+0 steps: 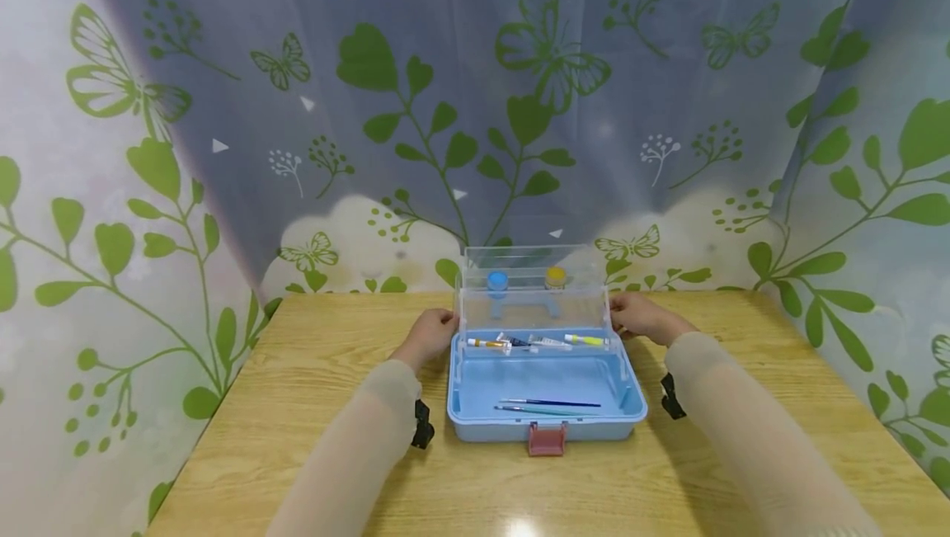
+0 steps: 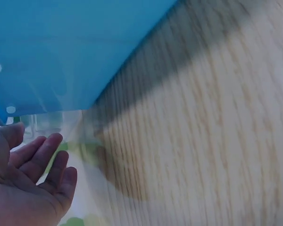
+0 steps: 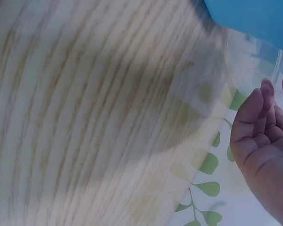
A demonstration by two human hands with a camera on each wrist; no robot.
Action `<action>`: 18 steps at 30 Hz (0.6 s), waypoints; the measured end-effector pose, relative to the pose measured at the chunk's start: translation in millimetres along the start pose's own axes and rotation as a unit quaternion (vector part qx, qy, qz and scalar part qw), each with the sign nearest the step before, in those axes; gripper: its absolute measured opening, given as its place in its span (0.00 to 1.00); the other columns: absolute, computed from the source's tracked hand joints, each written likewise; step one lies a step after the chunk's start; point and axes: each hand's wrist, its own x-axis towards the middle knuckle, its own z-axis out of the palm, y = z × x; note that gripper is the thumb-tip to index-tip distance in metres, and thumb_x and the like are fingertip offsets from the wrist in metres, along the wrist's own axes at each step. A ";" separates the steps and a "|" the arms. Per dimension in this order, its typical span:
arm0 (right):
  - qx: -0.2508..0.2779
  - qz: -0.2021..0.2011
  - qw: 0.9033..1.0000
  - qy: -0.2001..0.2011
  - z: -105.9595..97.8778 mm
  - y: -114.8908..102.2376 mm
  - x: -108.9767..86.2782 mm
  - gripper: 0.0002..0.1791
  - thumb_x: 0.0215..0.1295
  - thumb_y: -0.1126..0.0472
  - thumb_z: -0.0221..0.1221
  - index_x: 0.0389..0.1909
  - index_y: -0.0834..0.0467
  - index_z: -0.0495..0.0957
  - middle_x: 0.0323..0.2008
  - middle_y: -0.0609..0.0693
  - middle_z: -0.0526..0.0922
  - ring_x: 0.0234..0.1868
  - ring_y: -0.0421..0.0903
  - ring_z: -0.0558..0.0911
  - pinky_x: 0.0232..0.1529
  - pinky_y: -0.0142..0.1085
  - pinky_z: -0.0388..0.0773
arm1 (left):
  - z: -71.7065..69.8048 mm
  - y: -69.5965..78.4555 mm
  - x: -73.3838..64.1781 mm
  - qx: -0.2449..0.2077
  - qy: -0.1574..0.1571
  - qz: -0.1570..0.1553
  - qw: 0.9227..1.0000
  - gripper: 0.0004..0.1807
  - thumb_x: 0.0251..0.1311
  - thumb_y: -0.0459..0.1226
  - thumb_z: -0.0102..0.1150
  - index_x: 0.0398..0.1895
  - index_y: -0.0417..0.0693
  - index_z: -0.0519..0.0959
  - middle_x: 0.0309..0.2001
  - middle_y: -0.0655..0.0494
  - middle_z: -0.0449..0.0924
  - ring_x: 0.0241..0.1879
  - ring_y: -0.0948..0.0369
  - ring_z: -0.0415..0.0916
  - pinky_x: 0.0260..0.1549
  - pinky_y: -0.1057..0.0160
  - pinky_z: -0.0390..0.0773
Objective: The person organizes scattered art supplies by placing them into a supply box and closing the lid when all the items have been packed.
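Observation:
A light-blue storage box [image 1: 545, 430] stands on the table with its clear lid [image 1: 530, 255] raised and a clear tray [image 1: 534, 306] lifted above the base. My left hand [image 1: 430, 335] is at the left side of the clear plastic, its fingers loosely bent in the left wrist view. On the opposite side, my right hand [image 1: 641, 318] has its fingertips by the clear plastic; in the right wrist view a gap shows between thumb and fingers. Several paint tubes [image 1: 586, 341] lie towards the back of the box. Two paintbrushes [image 1: 549, 402] rest in the base.
A blue-topped jar [image 1: 497, 281] and a yellow-topped jar [image 1: 555, 276] show through the clear plastic. A pink latch [image 1: 547, 440] hangs down at the box front. The wooden table [image 1: 356, 331] meets a leaf-patterned curtain [image 1: 408, 149] at the back.

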 end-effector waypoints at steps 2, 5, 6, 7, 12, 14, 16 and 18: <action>-0.001 -0.004 1.000 -0.007 -0.9 0.8 -1.4 0.15 0.76 0.67 0.45 0.55 0.73 0.70 0.33 0.52 0.75 0.34 0.44 0.75 0.41 0.45 0.78 | 0.2 -0.5 0.4 0.001 -0.001 -0.001 1.000 0.22 0.78 0.44 0.46 0.63 0.39 0.77 0.57 0.44 0.80 0.52 0.51 0.77 0.52 0.50 0.78; -0.002 -0.005 1.000 -0.011 -0.7 0.4 -3.8 0.15 0.77 0.67 0.46 0.55 0.73 0.70 0.36 0.54 0.76 0.35 0.44 0.76 0.41 0.42 0.80 | -0.6 -0.6 -0.4 0.005 -0.004 0.002 1.000 0.22 0.78 0.44 0.46 0.63 0.40 0.77 0.57 0.45 0.80 0.50 0.52 0.77 0.50 0.52 0.78; -0.002 -0.005 1.000 -0.012 -0.6 0.2 -4.5 0.15 0.78 0.67 0.46 0.56 0.73 0.69 0.38 0.54 0.76 0.36 0.45 0.77 0.41 0.41 0.80 | -1.1 -0.6 -0.6 0.005 -0.006 0.003 1.000 0.22 0.78 0.44 0.46 0.63 0.40 0.77 0.57 0.45 0.80 0.50 0.52 0.77 0.51 0.52 0.78; -0.002 -0.006 1.000 -0.013 -0.7 -0.3 -5.1 0.15 0.78 0.67 0.46 0.57 0.74 0.68 0.39 0.55 0.76 0.36 0.45 0.77 0.41 0.41 0.80 | -1.6 -0.4 -1.2 0.006 -0.007 0.006 1.000 0.21 0.78 0.44 0.46 0.63 0.40 0.77 0.57 0.45 0.80 0.51 0.52 0.77 0.51 0.51 0.78; -0.011 -0.015 1.000 -0.007 -2.2 -2.4 -6.3 0.18 0.76 0.69 0.46 0.61 0.76 0.63 0.45 0.60 0.74 0.39 0.45 0.77 0.45 0.44 0.80 | -4.9 0.9 -2.8 0.006 -0.005 0.022 1.000 0.20 0.77 0.42 0.48 0.62 0.42 0.78 0.58 0.46 0.80 0.56 0.51 0.76 0.56 0.50 0.76; -0.020 -0.016 1.000 -0.001 -2.6 -3.3 -6.3 0.17 0.75 0.69 0.45 0.59 0.76 0.63 0.46 0.61 0.72 0.41 0.47 0.76 0.47 0.47 0.79 | -6.5 2.0 -3.7 0.004 -0.003 0.032 0.999 0.19 0.77 0.41 0.49 0.63 0.41 0.77 0.60 0.46 0.79 0.60 0.50 0.74 0.58 0.49 0.74; -0.031 -0.019 0.999 0.004 -2.8 -3.9 -6.4 0.16 0.75 0.69 0.45 0.57 0.75 0.64 0.46 0.62 0.70 0.42 0.49 0.75 0.48 0.50 0.78 | -7.8 3.3 -4.9 0.003 0.000 0.040 0.999 0.19 0.77 0.39 0.49 0.64 0.39 0.77 0.61 0.45 0.78 0.62 0.49 0.73 0.60 0.49 0.73; -0.039 -0.020 0.999 0.008 -2.8 -4.0 -6.3 0.14 0.75 0.69 0.44 0.55 0.73 0.64 0.46 0.62 0.70 0.43 0.51 0.75 0.48 0.52 0.77 | -8.6 4.1 -6.1 0.004 0.001 0.046 0.999 0.19 0.76 0.38 0.49 0.64 0.38 0.76 0.62 0.44 0.77 0.64 0.48 0.71 0.60 0.48 0.73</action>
